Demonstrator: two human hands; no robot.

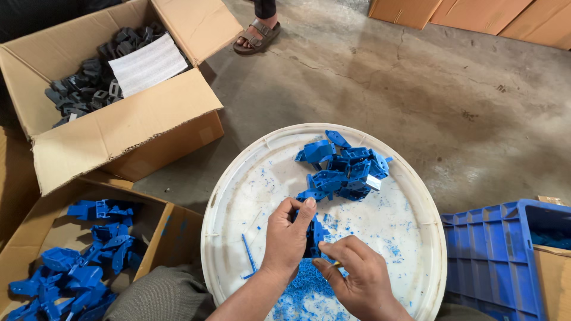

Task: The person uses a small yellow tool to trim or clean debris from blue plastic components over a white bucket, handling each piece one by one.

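Cracked concrete floor [380, 83] fills the far half of the view, with a round white lid [250, 196] lying near the person as a work surface. On the lid's far right sits a pile of blue plastic parts [345, 169], within easy reach of both hands. Blue shavings [303, 291] gather at the near edge, right under the hands, which suggests trimming is done over the lid so the waste stays on it. A thin blue strip [248, 257] lies just left of the hands.

The left hand [288, 238] comes up from the near edge with the wrist straight, fingers and thumb curled shut around a single blue part [316, 233], holding it upright above the lid. The right hand [357, 270] sits just right of it, fingers pinched together on a small tool of which only a yellowish bit [336, 264] shows; its kind cannot be told.

At near left an open carton [160, 232] holds more blue parts, while a far-left carton [131, 131] holds dark grey ones. A blue crate [493, 255] stands at near right. Someone's sandalled foot [257, 34] rests on the floor far off.
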